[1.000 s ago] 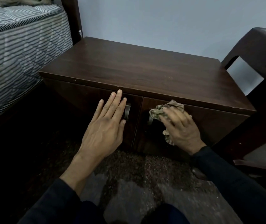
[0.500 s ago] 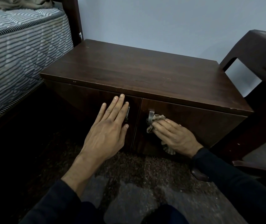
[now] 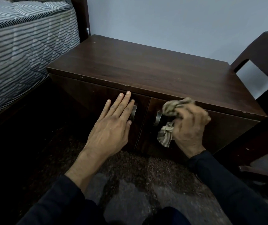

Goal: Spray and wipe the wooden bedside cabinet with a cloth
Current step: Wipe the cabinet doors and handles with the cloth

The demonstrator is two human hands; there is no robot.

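A low dark wooden bedside cabinet (image 3: 146,69) with two front doors stands against the wall. My left hand (image 3: 112,127) lies flat, fingers together, against the left door and partly covers its metal handle (image 3: 134,112). My right hand (image 3: 190,125) grips a crumpled striped beige cloth (image 3: 170,109) and presses it on the upper part of the right door, just right of that door's metal handle (image 3: 157,117). No spray bottle is in view.
A bed with a striped mattress (image 3: 21,44) stands left of the cabinet, a dark bedpost (image 3: 81,17) at its corner. A dark wooden chair (image 3: 263,52) is close on the right. Speckled floor (image 3: 138,181) lies in front; a pale blue wall (image 3: 170,21) is behind.
My right hand with the cloth dropped low on the right door beside the handle, then rose back up under the cabinet's top edge. My left hand stayed flat on the left door.
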